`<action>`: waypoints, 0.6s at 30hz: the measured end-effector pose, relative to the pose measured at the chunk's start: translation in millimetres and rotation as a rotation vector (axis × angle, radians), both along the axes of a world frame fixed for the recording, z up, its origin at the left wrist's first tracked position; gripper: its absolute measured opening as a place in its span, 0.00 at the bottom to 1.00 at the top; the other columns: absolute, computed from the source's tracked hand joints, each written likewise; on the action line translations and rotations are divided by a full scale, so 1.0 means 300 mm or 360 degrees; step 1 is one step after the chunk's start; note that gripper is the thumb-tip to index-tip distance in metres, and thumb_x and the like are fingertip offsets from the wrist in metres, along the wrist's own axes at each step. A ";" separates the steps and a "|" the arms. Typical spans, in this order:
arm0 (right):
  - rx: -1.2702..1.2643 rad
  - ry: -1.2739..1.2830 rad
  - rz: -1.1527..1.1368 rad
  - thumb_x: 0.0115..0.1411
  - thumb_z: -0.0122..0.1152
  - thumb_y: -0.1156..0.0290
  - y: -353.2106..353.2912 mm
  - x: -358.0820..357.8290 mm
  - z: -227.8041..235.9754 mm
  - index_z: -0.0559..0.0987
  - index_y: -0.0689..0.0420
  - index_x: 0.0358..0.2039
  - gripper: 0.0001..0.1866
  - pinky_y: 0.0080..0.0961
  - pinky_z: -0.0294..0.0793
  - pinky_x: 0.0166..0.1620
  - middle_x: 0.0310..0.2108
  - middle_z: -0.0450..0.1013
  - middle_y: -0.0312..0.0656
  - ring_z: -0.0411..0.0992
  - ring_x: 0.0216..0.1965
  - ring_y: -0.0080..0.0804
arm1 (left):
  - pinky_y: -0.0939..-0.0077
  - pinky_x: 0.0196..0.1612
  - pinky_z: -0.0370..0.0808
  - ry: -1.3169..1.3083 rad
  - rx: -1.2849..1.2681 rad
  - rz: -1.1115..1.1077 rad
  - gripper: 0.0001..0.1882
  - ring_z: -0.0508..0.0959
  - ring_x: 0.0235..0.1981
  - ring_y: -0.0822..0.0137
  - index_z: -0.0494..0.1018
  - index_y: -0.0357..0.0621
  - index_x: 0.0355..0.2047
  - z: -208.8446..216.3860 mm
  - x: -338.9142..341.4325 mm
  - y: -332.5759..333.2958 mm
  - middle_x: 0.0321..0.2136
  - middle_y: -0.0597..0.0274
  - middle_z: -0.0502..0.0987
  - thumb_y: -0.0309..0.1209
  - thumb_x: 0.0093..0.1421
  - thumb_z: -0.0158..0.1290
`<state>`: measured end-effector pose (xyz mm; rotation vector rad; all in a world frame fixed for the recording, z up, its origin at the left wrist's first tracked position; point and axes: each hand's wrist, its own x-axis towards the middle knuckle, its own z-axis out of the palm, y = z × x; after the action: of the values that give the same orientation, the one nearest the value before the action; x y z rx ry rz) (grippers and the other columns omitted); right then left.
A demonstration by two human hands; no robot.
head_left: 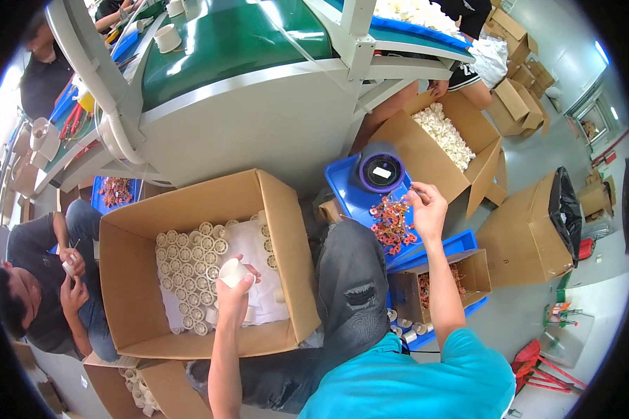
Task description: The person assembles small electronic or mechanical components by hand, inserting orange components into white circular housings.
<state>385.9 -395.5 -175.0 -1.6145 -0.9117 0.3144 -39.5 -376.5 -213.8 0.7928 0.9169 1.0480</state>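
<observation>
Over the open cardboard box (278, 230), my left hand (235, 297) is closed round a white plastic cup-shaped part (232, 273). Below it in the box stand rows of round white parts (189, 265) with ribbed open ends, on a white sheet (258, 244). My right hand (428, 208) is held above the right side of a blue tray (342, 183), thumb and fingers pinched together. Whatever they hold is too small to make out. Small red and copper-coloured pieces (391, 227) lie heaped in the tray, right beside that hand. A dark round device with a purple rim (381, 172) sits at the tray's far end.
A smaller carton (476, 276) of similar red pieces stands by my right forearm. Ahead is a green conveyor (244, 63) on a grey frame. A carton of white pieces (444, 136) lies far right. At left a co-worker (56, 279) sits handling a white part.
</observation>
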 end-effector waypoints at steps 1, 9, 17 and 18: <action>-0.0035 -0.0383 -0.0086 0.54 0.61 0.86 0.002 -0.028 0.033 0.80 0.65 0.40 0.12 0.23 0.77 0.34 0.35 0.75 0.43 0.79 0.32 0.28 | 0.68 0.41 0.77 0.0001 0.0004 -0.0002 0.36 0.78 0.36 0.65 0.63 0.39 0.55 0.002 -0.002 -0.002 0.33 0.59 0.77 0.37 0.50 0.67; -0.0543 -0.0721 -0.0035 0.55 0.59 0.79 -0.015 0.036 0.016 0.83 0.62 0.38 0.10 0.34 0.75 0.37 0.32 0.76 0.52 0.76 0.30 0.44 | 0.66 0.42 0.74 0.0076 0.0040 -0.0121 0.29 0.77 0.35 0.63 0.66 0.37 0.51 0.004 0.007 -0.021 0.32 0.57 0.77 0.31 0.50 0.64; 0.0189 -0.0613 -0.0420 0.61 0.57 0.80 -0.017 0.028 0.027 0.82 0.65 0.39 0.08 0.19 0.73 0.33 0.30 0.76 0.38 0.73 0.28 0.23 | 0.66 0.42 0.74 0.0020 0.0066 -0.0149 0.29 0.77 0.35 0.62 0.67 0.38 0.50 0.001 0.019 -0.003 0.32 0.55 0.77 0.33 0.51 0.64; 0.0192 -0.0603 -0.0414 0.61 0.57 0.80 -0.013 0.013 0.031 0.82 0.65 0.39 0.08 0.19 0.73 0.33 0.30 0.76 0.38 0.73 0.28 0.23 | 0.66 0.42 0.74 0.0030 0.0071 -0.0145 0.29 0.77 0.35 0.62 0.67 0.38 0.50 0.003 0.011 -0.007 0.32 0.55 0.77 0.34 0.51 0.65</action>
<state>389.8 -399.5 -165.6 -1.6856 -0.9670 -0.2315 -36.1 -378.5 -213.0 0.8752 0.8682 0.9854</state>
